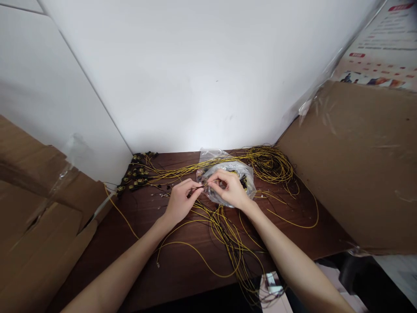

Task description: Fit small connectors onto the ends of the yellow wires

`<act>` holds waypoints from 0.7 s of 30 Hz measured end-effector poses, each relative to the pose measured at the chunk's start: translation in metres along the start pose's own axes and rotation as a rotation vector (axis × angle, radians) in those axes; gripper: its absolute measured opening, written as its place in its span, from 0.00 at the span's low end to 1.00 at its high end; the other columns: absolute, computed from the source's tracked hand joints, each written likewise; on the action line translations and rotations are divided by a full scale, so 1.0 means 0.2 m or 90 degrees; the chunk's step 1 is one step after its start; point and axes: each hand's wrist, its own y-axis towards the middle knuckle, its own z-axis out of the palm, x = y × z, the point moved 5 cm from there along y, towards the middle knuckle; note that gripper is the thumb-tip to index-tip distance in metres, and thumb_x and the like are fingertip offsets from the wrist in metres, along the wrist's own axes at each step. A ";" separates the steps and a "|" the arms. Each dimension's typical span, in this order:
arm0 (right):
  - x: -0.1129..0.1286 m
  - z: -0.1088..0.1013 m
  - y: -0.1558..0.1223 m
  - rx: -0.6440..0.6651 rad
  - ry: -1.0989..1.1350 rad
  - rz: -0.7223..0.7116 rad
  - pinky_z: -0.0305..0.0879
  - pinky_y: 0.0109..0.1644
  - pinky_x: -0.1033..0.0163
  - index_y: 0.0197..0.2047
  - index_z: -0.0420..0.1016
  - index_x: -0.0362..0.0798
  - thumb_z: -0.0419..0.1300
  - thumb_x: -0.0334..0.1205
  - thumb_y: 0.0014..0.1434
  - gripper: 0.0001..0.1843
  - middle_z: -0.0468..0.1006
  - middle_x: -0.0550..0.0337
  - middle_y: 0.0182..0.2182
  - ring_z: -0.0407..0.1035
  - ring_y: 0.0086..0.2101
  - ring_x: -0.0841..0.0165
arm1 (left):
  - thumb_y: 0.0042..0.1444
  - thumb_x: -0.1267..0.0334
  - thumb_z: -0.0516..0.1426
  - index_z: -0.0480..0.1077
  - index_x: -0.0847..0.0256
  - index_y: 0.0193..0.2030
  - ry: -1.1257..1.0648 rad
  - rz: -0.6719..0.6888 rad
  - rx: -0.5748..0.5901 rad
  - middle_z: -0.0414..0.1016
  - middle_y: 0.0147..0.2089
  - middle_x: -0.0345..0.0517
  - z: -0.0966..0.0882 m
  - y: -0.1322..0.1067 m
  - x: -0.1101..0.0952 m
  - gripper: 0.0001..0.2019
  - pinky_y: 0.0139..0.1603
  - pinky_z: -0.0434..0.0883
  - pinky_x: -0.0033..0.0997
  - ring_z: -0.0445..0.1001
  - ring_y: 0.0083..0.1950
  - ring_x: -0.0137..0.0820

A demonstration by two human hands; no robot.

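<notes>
My left hand [181, 201] and my right hand [230, 189] meet over the middle of a dark wooden table [182, 265]. Both pinch a thin yellow wire [204, 186] with a small dark connector between the fingertips. Just behind my right hand lies a clear plastic bag [243, 174] with small parts in it. Loose yellow wires [224, 234] trail from my hands toward the front edge of the table.
A row of finished black connectors on yellow wires [135, 174] lies at the back left. A coiled bundle of yellow wire [270, 161] sits at the back right. Cardboard sheets stand at the left [39, 217] and right [358, 169]. A white wall is behind.
</notes>
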 end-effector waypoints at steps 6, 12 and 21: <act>0.01 0.05 -0.01 0.082 -0.020 -0.028 0.61 0.34 0.66 0.34 0.73 0.46 0.57 0.35 0.57 0.04 0.73 0.59 0.30 0.66 0.30 0.71 | 0.55 0.64 0.56 0.74 0.61 0.34 0.000 -0.011 0.019 0.65 0.25 0.38 0.00 0.00 -0.01 0.06 0.28 0.58 0.24 0.62 0.26 0.25; 0.00 0.03 0.00 0.047 -0.039 -0.009 0.60 0.34 0.65 0.33 0.73 0.46 0.56 0.36 0.58 0.06 0.73 0.59 0.29 0.65 0.29 0.71 | 0.55 0.64 0.55 0.73 0.62 0.33 -0.012 -0.015 0.026 0.67 0.26 0.39 0.00 0.00 -0.01 0.06 0.28 0.58 0.24 0.62 0.27 0.25; 0.01 0.06 -0.01 0.084 -0.067 -0.016 0.59 0.35 0.66 0.30 0.73 0.45 0.52 0.41 0.61 0.13 0.72 0.59 0.27 0.65 0.28 0.71 | 0.55 0.65 0.55 0.72 0.62 0.31 -0.004 -0.011 0.043 0.67 0.26 0.39 0.01 0.00 -0.01 0.06 0.28 0.58 0.24 0.61 0.26 0.24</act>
